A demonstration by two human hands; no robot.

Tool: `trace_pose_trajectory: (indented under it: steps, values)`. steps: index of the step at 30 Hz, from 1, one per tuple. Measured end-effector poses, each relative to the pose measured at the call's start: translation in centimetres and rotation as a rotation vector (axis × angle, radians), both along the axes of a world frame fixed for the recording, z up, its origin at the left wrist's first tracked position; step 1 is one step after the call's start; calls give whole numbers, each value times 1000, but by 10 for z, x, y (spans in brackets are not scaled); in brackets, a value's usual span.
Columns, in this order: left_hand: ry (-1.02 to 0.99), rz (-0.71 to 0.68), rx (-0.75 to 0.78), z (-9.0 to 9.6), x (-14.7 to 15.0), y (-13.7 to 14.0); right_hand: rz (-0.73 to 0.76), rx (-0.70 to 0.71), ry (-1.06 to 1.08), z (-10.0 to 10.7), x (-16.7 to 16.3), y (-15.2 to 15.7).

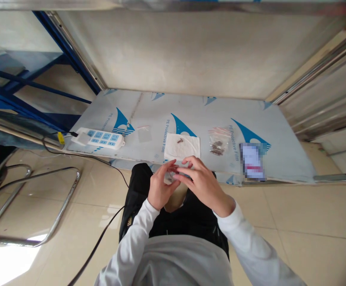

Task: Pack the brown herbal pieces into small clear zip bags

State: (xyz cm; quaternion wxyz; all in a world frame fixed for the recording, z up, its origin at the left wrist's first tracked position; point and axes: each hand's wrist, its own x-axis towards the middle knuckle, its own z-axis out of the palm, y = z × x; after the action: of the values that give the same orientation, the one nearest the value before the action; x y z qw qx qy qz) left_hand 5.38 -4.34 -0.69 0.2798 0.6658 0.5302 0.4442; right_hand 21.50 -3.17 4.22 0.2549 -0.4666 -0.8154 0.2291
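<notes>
Just off the table's front edge, above my lap, both hands meet at a small clear plastic bag (170,177) with a reddish strip near its top. My left hand (161,183) grips the bag from the left, thumb and fingers closed on it. Fingers of my right hand (197,178) pinch the bag's upper right part. What the bag contains is too small to make out. Right beyond my hands lies a white cloth or tissue (187,150), with a small screw-like metal piece (180,141) on it.
To the right lie a clear bag of brownish metal pieces (218,146) and a phone (252,162) at the table edge. On the left are a flat clear bag (144,134) and a power strip (103,138) with a cable. A metal-framed chair (61,198) stands lower left.
</notes>
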Motion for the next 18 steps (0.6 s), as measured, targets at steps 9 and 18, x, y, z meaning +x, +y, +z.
trace_pose_trajectory:
  steps: [9, 18]
  values:
    - [-36, -52, 35, 10, 2, -7, 191, -133, 107, 1, 17, -3]
    - [-86, -260, -260, 1, -20, -19, 64, -91, 184, 15, 31, -16]
